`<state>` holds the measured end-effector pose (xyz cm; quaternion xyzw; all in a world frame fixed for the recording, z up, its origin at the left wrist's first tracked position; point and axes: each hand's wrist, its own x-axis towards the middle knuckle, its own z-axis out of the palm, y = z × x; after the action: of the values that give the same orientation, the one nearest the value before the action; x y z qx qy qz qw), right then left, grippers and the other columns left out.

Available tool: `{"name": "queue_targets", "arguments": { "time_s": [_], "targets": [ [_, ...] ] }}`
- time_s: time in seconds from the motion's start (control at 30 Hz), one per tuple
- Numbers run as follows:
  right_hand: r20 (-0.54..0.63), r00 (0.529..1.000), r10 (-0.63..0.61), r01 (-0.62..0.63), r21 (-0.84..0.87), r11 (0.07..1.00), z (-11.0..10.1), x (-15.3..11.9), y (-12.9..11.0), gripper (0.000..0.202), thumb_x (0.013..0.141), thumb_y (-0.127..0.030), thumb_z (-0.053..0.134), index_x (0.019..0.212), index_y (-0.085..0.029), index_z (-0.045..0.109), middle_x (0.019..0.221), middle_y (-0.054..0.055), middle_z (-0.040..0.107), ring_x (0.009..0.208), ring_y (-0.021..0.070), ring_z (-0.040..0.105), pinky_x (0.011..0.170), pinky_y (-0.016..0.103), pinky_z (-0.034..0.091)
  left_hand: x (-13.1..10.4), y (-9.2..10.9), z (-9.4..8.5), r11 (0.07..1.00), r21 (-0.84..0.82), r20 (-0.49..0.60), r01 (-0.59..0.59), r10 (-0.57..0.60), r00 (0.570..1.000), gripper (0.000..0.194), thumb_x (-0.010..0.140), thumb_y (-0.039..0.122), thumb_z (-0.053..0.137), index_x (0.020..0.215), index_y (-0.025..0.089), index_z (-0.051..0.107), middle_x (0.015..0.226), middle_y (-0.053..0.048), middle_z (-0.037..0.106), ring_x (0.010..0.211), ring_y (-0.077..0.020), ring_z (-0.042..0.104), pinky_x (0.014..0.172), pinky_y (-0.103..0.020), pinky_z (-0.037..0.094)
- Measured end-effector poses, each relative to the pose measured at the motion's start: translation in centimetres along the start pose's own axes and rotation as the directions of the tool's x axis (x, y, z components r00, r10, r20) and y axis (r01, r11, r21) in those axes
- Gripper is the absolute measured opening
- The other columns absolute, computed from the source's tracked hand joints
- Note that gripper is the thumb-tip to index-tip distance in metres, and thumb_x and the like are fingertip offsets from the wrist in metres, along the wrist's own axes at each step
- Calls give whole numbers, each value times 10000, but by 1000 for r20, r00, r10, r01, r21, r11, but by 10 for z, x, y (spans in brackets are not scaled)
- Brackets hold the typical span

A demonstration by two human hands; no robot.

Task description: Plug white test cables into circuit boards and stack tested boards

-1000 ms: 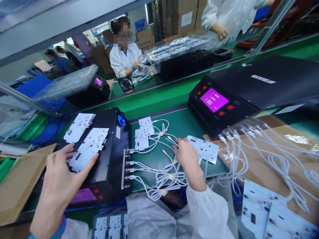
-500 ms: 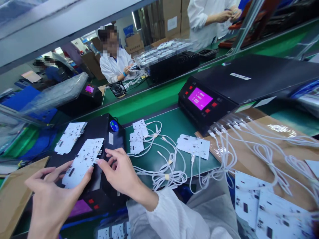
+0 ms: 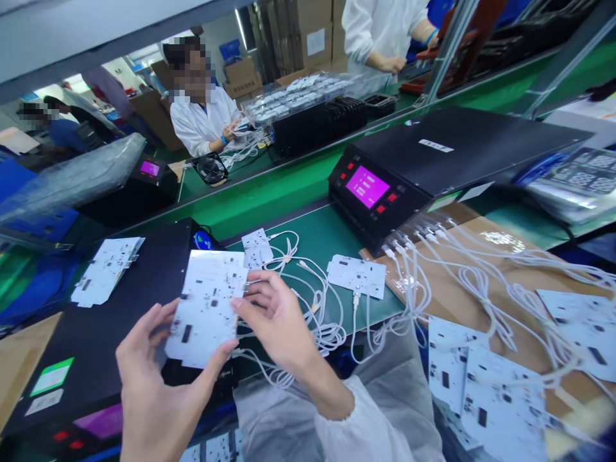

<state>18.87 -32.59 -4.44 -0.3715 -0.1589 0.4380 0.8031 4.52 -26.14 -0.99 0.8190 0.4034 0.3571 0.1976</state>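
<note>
A white circuit board (image 3: 209, 301) with small black parts is held up above the near black box (image 3: 163, 256). My left hand (image 3: 156, 385) grips it by its lower left side, thumb along the bottom right and fingers at the left edge. On the right edge, my right hand (image 3: 279, 321) pinches it, thumb on the face and fingers at the side. Behind the board, a smaller-looking white board (image 3: 257, 247) is joined to a white cable. More white boards (image 3: 106, 273) lie on top of the black box.
Coiled white cables (image 3: 332, 337) spread across the green bench. One plugs into a board (image 3: 356, 274) on the right. A black unit with a purple screen (image 3: 368, 187) feeds several cables. Boards (image 3: 505, 398) rest at lower right. Across the bench a person in white (image 3: 206, 122) works.
My hands and the board have moved right, and the board is turned more upright. My right hand has closed on the board's right edge. The whole view has shifted.
</note>
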Motion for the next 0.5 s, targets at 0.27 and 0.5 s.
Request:
{"name": "queue_targets", "arguments": {
  "time_s": [0.27,0.5],
  "targets": [
    [-21,1000,-5,3,-110,994,-56,-16,-24,491,733,-269,909,1124,-232,614,984,1,690,952,164,693,850,303,587,2,24,17,971,-183,131,152,-129,983,752,861,556,742,1512,314,454,1314,-74,685,1172,-259,684,870,-329,623],
    [-12,1000,-11,9,-156,988,-65,-16,-37,497,732,-322,913,1118,-226,615,973,1,705,962,165,698,880,317,586,-5,26,46,883,-225,338,412,-326,883,831,774,667,782,1471,297,521,1339,-113,693,1140,-301,711,799,-360,666]
  ]
}}
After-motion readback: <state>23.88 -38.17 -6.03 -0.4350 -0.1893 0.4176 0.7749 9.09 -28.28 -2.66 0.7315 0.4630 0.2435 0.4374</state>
